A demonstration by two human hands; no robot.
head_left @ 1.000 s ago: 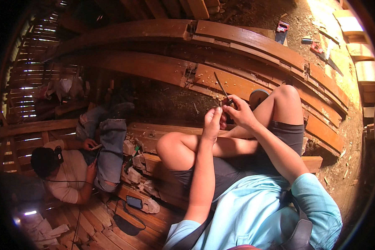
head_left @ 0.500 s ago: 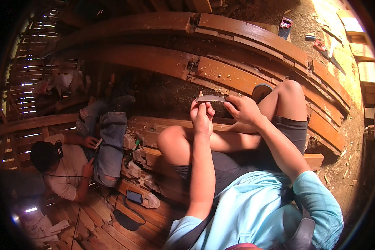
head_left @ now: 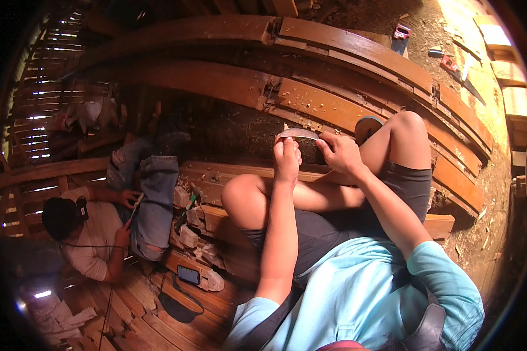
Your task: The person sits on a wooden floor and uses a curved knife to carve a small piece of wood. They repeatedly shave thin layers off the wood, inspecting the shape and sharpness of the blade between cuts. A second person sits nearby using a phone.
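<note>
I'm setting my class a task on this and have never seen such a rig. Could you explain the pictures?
There is no robot: a seated person works bare-handed. Every picture comes from one wide fisheye camera on their head, looking down, so straight edges bend. The right hand holds a knife with a curved blade. The left hand is closed at the blade's far end, around a small pale piece, perhaps wood. Shavings lie on the wooden planks ahead; two handsaws lie beyond. Another person is at left.
</note>
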